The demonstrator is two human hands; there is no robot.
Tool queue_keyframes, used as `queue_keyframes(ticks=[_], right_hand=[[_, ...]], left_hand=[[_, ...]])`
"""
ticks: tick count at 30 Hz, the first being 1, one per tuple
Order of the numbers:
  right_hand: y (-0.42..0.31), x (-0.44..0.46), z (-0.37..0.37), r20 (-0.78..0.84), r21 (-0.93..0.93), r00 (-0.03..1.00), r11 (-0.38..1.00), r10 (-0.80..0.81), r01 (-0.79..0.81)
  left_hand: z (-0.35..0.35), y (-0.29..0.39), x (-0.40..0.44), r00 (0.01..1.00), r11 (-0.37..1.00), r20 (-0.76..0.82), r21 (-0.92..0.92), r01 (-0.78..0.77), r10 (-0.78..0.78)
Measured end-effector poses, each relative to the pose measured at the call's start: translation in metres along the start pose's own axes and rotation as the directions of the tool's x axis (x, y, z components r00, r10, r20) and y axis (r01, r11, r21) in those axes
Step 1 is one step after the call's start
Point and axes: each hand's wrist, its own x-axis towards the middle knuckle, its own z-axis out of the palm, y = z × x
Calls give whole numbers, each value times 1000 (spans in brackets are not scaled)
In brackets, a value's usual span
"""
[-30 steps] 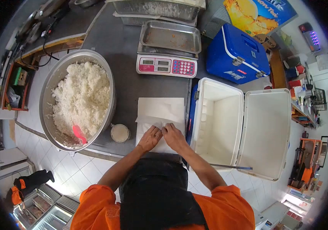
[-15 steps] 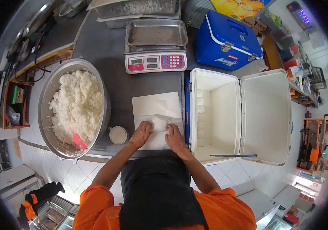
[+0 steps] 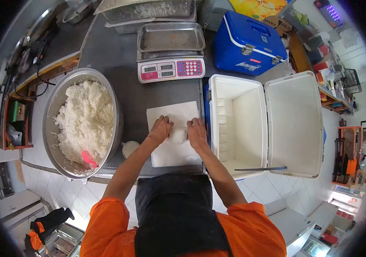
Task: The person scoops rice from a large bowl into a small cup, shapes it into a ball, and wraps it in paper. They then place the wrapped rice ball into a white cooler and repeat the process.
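Note:
A stack of white paper sheets (image 3: 172, 159) lies on the dark table in front of me. On it sits a small rounded white bundle (image 3: 178, 135), seemingly wrapped in paper, between my two hands. My left hand (image 3: 161, 129) is at the bundle's left, its fingers bent and closed on the paper. At the right side my right hand (image 3: 196, 133) has its fingers curled against the paper and the bundle. What is inside the bundle is hidden. A cup of white rice (image 3: 130, 148) stands left of the sheets, partly behind my left forearm.
A large metal pot (image 3: 117, 128) of cooked rice (image 3: 86, 115) with a pink utensil (image 3: 89, 159) stands at left. Behind the paper is a scale (image 3: 171, 70) carrying a metal tray (image 3: 172, 37). At right stand an open cooler (image 3: 245, 124) and a closed blue cooler (image 3: 249, 45).
Both hands have moved forward, away from my body, along the sheets. The paper fold over the bundle has gone forward with them, and more of the lower sheet shows.

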Motion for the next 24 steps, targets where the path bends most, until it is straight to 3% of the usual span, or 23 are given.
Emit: queue_keyframes(ticks=[1,3,7,9,11,13,14,15,17,19,21,22,24], right_hand=[[0,-5,0,6,-1,1000,1000,4,-4],[-3,-19,6,350,137,928,972,132,-190],[-27,-53,38,194,219,947,930,256,-296],[-46,-60,54,-6,342,912,858,411,-384],[-63,-66,56,38,328,910,855,412,-401],[-81,-66,43,41,535,879,733,474,-420],[-83,-64,37,146,598,872,660,467,-454],[-87,-62,31,143,591,873,667,466,-453],[-97,-59,18,134,726,908,584,398,-363],[-99,-54,25,138,724,910,587,391,-362],[-98,-42,29,254,776,818,396,515,-491],[-98,-36,31,253,773,819,401,516,-491],[-95,-26,31,283,534,765,567,578,-626]], left_hand=[[8,0,-6,1000,1000,4,-6,-2,2],[6,6,-25,997,985,9,-157,73,-72],[36,26,-61,982,963,-97,-231,138,-164],[43,48,-68,904,921,-301,-336,196,-303],[45,62,-72,894,861,-217,-430,273,-392],[52,65,-76,887,900,-335,-399,173,-319],[52,65,-81,910,916,-321,-381,130,-263],[52,65,-85,908,913,-326,-388,127,-265],[53,62,-90,948,857,-146,-482,183,-284],[59,62,-92,951,876,-167,-454,160,-260],[54,64,-90,954,899,-192,-417,133,-231],[52,68,-89,933,888,-232,-433,153,-274],[55,67,-89,910,874,-271,-457,166,-315]])
